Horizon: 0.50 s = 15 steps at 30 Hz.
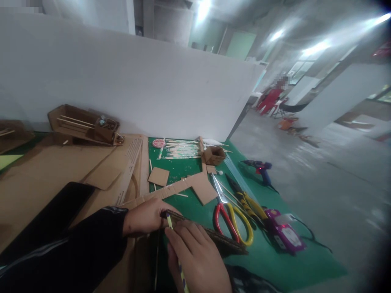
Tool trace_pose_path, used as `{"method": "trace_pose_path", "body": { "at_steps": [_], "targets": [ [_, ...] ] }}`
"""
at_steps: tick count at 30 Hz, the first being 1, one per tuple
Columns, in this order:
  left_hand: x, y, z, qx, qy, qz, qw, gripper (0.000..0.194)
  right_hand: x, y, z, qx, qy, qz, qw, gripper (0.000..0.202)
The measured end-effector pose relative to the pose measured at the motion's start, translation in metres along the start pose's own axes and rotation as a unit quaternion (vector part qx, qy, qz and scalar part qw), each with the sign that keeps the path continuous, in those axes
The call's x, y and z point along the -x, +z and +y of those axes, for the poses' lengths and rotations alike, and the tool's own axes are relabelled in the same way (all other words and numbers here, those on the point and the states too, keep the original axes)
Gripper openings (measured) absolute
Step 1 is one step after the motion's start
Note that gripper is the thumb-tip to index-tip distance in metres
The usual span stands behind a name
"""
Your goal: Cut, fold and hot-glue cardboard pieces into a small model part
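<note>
My left hand (147,215) is closed on the far left end of a brown cardboard piece (227,241), seen nearly edge-on above the green tabletop. Wrapped round a yellow, dark-spotted pencil (170,221), my right hand (201,258) lies against the same piece. The pencil's upper end is by the cardboard's left end; its lower part runs down beneath my fingers. Scissors (224,205) with red and yellow handles lie just beyond the cardboard. A cardboard strip (171,189) and a flat cardboard square (159,176) rest farther off.
Yellow-handled pliers (252,205), a purple box with a plug (285,234) and a blue glue gun (261,171) lie right. A small cardboard box (214,155) and several thin sticks (183,149) are at the back, before a white partition (137,81). A person in red (270,99) is far off.
</note>
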<state>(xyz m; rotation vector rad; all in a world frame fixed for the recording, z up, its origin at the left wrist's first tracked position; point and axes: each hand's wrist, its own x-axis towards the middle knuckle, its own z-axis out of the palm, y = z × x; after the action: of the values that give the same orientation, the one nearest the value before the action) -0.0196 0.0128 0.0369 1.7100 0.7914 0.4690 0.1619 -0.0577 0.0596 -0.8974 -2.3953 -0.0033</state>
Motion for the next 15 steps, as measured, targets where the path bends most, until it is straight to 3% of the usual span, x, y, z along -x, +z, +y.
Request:
{"method": "trace_pose_path", "body": {
  "at_steps": [15],
  "targets": [
    [-0.001,0.0,0.0,-0.004,-0.007,0.0,1.0,0.023,0.004,-0.013,0.005,-0.054,0.015,-0.023,0.998,0.032]
  ]
}}
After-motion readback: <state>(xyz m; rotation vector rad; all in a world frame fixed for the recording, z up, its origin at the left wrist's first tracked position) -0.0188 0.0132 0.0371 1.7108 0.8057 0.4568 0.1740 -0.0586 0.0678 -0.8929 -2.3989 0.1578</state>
